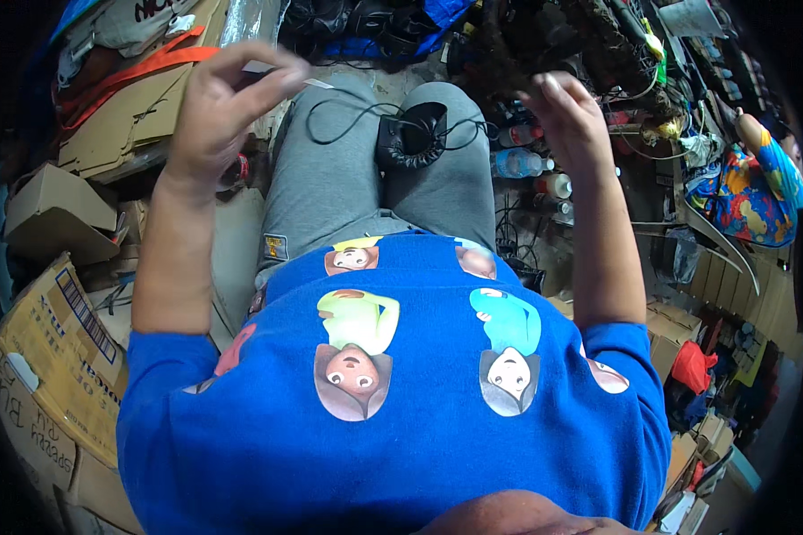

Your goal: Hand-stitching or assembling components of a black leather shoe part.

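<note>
Across my lap lies a small black round piece (pixel 411 138) with a gathered, stitched-looking edge and an opening in its middle; its kind is unclear. Black cord (pixel 330 141) loops out from it on both sides over my grey trousers. My left hand (pixel 232 107) is raised above my left thigh, thumb and index finger pinched, slightly blurred. A thin pale strip (pixel 319 84) sticks out by those fingertips, close to the cord. Right of my knee, my right hand (pixel 569 116) is raised with its fingers pinched together. Whatever lies between them is too blurred to make out.
Several plastic bottles (pixel 519 163) stand beside my right leg. Flattened cardboard (pixel 120 125) and an open carton (pixel 61 214) lie at the left. Black items on a blue sheet (pixel 424 40) are ahead. A colourful patterned cloth (pixel 749 201) is at the right.
</note>
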Demonstrator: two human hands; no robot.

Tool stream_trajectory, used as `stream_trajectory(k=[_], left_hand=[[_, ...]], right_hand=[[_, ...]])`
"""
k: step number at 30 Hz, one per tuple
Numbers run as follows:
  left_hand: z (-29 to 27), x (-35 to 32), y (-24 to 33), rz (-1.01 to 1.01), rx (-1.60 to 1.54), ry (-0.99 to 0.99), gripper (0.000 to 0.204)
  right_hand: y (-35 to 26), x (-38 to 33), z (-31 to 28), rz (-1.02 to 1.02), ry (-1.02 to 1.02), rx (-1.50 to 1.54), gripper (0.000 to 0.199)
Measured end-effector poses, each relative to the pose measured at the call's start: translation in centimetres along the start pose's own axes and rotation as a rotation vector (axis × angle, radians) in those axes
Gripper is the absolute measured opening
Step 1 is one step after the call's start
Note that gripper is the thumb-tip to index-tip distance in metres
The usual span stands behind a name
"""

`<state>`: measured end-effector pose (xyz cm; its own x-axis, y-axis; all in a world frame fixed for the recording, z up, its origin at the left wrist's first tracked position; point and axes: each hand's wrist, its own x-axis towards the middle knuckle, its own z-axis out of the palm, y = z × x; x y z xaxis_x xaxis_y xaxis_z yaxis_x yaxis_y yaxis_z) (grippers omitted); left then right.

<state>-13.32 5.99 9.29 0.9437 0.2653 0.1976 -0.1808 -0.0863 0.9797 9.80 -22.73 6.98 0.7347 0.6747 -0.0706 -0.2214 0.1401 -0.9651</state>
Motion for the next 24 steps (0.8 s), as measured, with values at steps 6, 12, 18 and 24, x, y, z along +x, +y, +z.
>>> stream_trajectory(k=[6, 12, 18, 24], left_hand=[[7.7, 0.1, 1.0, -0.345, -0.653, -0.677, 0.017], [-2.5, -4.0, -3.2, -0.075, 0.959, -0.137, 0.012], [-24.4, -11.6, 5.5, -0.22, 1.554, 0.637, 0.028], [-23.0, -8.7, 3.4, -0.303, 1.359, 0.585, 0.038]], right_hand=[[0.4, -0.2, 7.5, 0.26, -0.694, 0.362, 0.026], [1.3, -3.6, -1.6, 0.165, -0.361, -1.253, 0.028], [-1.2, -10.4, -25.2, 0.291, 0.261, -1.403, 0.025], [-1.5, -15.4, -32.9, 0.685, 0.098, -1.741, 0.034]])
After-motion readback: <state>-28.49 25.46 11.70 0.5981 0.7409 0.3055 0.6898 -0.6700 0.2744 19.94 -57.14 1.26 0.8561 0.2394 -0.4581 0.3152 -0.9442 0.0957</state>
